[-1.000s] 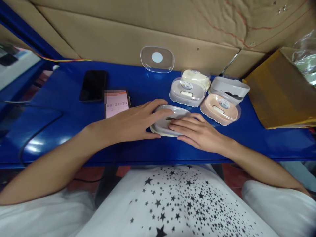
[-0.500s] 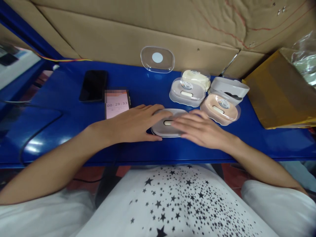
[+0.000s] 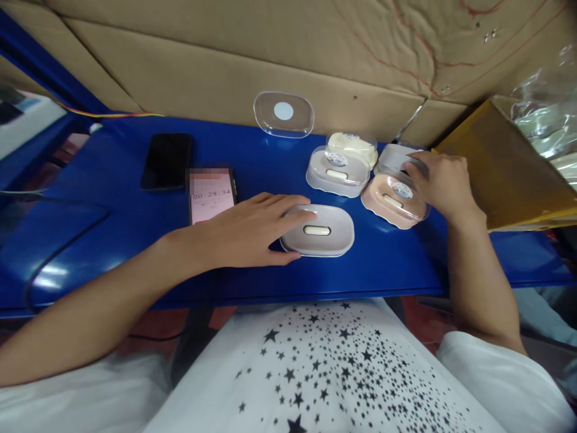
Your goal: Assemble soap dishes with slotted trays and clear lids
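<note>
A grey oval dish (image 3: 333,237) with a small cream bar in its middle lies near the table's front edge. My left hand (image 3: 270,231) rests on its left side with fingers spread. At the back right, my right hand (image 3: 439,180) has its thumb and fingers around the right part of a grey oval container (image 3: 392,157). Just in front of that container is a peach box with a clear lid (image 3: 392,201). To its left are a grey box with a clear lid (image 3: 336,174) and a cream one (image 3: 354,146) behind it.
A clear lid with a white round sticker (image 3: 283,123) leans on the cardboard at the back. A black phone (image 3: 166,161) and a phone showing a timer (image 3: 211,198) lie on the left. A taped carton (image 3: 500,162) stands at the right.
My right hand has left the grey dish and moved right and back to the grey container. My left hand stays on the dish. The view has shifted slightly.
</note>
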`<state>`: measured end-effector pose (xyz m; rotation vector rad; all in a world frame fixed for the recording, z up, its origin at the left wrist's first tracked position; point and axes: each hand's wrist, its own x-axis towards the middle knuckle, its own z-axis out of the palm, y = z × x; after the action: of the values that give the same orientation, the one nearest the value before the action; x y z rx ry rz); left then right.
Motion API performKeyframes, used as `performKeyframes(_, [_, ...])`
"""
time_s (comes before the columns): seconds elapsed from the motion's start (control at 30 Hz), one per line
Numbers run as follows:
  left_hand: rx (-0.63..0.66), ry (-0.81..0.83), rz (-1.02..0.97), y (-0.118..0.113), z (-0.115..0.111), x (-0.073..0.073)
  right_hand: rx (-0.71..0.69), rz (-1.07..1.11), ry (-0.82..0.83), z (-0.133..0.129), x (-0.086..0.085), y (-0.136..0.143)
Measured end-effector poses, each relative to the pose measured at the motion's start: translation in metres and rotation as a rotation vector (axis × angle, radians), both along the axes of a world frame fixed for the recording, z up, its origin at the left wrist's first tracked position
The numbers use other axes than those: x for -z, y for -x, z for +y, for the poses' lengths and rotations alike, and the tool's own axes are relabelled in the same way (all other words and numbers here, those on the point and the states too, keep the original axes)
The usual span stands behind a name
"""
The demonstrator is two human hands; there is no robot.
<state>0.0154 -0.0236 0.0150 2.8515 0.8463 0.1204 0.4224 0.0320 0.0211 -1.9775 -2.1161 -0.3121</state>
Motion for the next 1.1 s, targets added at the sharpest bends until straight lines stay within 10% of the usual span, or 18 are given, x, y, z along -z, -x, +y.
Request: performKeyframes(1.1, [-0.033, 0.122, -0.017, 0.005, 0.012, 0.006, -0.094, 0.079, -0.07, -0.015, 0.001, 0.028])
